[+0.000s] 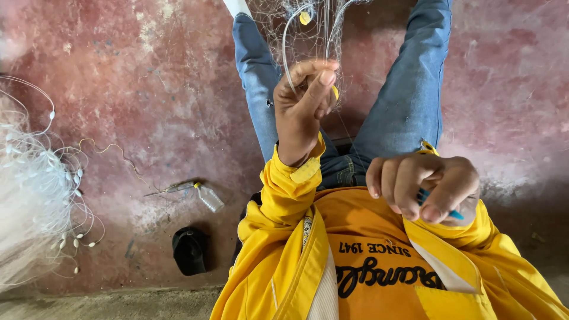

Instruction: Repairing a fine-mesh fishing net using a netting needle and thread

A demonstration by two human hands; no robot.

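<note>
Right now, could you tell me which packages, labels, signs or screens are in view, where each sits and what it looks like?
Small plastic bottle: lying on the reddish floor left of the person, clear, pale cap; no label can be made out.
Printed lettering: across the front of the orange shirt, dark characters, upside down in this view.
Jacket badge: narrow pale patch on the yellow jacket's edge.
No signs or screens.

yellow jacket (pixel 284 237) — open | orange printed shirt (pixel 367 255) | blue jeans (pixel 409 101)

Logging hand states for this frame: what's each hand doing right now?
Left hand: closed, pinching the fishing net and its white line.
Right hand: closed in a fist grip on a blue netting tool.
</note>
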